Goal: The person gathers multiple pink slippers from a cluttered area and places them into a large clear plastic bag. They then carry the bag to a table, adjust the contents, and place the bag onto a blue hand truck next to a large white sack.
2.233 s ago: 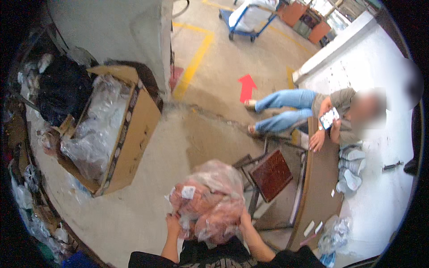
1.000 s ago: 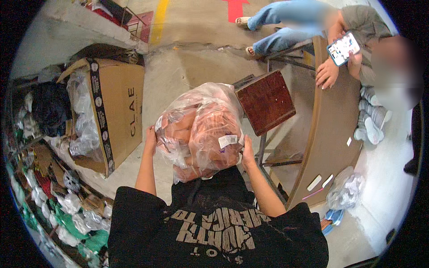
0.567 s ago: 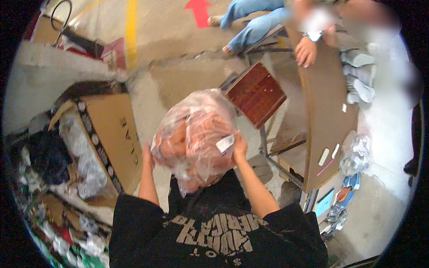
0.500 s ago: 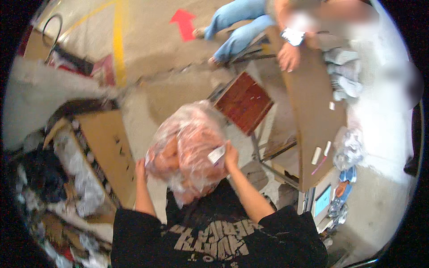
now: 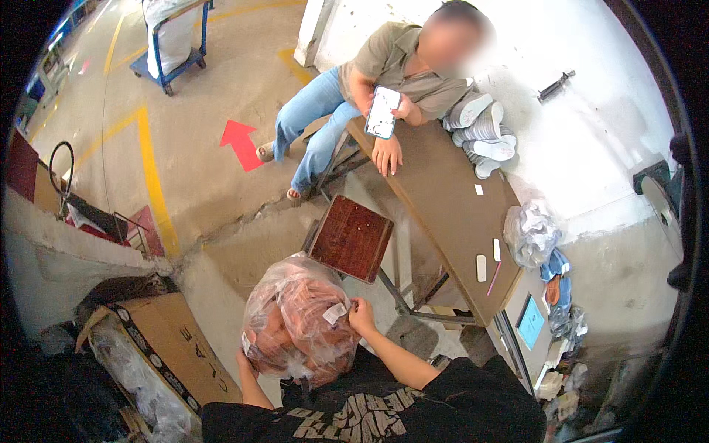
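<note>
A large clear plastic bag (image 5: 284,310) full of orange-brown pieces is held in front of my chest. What the pieces are cannot be made out through the film. A small white label (image 5: 334,313) sits on its right side. My right hand (image 5: 361,317) pinches the plastic beside this label with bent fingers. On the bag's lower left side is my left hand (image 5: 244,362), its fingers mostly hidden behind the bag. Just beyond the bag stands a stool with a reddish-brown square seat (image 5: 351,238).
A brown table (image 5: 443,214) stands at right, bearing stacked grey sole-shaped pieces (image 5: 480,133). A person (image 5: 391,63) sits beyond it with a phone (image 5: 382,112). An open cardboard box (image 5: 173,347) with plastic lies at left. A blue trolley (image 5: 173,70) stands far off.
The view has swung, so the trolley and more of the seated person now show. I still hold the bag; it sits lower in the picture. The seated person's phone shows clearly now.
</note>
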Available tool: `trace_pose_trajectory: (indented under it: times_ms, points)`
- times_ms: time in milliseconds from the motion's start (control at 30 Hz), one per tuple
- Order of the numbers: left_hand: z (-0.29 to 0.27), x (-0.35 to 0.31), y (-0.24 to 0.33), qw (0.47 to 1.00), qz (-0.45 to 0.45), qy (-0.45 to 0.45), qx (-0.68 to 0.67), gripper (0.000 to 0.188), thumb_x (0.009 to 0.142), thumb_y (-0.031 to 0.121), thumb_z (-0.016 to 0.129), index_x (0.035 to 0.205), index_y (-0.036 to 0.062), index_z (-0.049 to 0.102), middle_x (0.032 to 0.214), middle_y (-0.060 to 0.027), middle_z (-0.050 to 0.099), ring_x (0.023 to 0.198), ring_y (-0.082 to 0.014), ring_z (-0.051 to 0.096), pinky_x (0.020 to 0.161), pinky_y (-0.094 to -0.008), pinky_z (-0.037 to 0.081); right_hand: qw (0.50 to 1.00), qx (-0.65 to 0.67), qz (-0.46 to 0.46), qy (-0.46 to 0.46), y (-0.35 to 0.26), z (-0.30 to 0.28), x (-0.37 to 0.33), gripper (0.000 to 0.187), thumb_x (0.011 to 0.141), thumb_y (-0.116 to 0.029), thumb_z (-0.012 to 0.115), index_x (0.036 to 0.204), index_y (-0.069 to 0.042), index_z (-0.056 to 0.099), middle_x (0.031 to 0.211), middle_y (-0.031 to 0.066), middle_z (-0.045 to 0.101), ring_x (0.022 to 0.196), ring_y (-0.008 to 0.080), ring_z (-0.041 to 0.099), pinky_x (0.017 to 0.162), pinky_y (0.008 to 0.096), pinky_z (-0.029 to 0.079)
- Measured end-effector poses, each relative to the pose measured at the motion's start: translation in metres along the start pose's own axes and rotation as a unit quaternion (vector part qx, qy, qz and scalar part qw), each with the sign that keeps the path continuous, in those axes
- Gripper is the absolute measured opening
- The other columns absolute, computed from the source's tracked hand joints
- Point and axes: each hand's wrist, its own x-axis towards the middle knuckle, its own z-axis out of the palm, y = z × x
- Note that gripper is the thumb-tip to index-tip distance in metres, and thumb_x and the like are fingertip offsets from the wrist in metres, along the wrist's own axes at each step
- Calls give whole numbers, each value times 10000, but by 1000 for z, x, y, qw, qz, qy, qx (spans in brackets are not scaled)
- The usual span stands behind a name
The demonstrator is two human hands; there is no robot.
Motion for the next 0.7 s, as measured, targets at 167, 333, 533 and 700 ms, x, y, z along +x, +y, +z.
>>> trace_pose_trajectory:
  times_ms: [167, 333, 533, 700]
  points:
    - [23, -3, -8, 998, 54, 24, 10, 564, 969, 472, 357, 1314, 89, 586, 1239, -125, 649, 1099, -327, 642, 925, -488, 535, 999, -28, 18, 29, 6, -7, 23, 196, 922, -123, 575, 1071, -14, 641, 1068, 220, 642, 1047, 401, 604, 934, 469, 479]
    - [47, -8, -19, 995, 93, 2, -19, 596, 974, 498, 354, 1344, 76, 556, 1267, -138, 628, 1136, -330, 618, 932, -499, 524, 999, 3, 54, 11, 16, -13, 38, 227, 927, -168, 574, 1052, 8, 643, 1075, 263, 645, 1057, 438, 597, 936, 498, 473]
    - [55, -14, -34, 991, 107, -67, -53, 652, 988, 529, 336, 1399, 52, 506, 1324, -156, 596, 1202, -341, 577, 979, -515, 491, 989, 40, 139, -42, 32, -3, 54, 460, 998, -373, 453, 1085, 25, 666, 1102, 282, 669, 1109, 461, 597, 969, 508, 454]
    - [55, -31, -42, 992, 120, -17, -40, 638, 991, 510, 425, 1392, 21, 510, 1317, -163, 597, 1185, -339, 585, 964, -499, 494, 958, 106, 198, -178, 43, -7, 64, 776, 1005, -645, 277, 1174, -3, 678, 1183, 260, 673, 1167, 459, 590, 993, 507, 433]
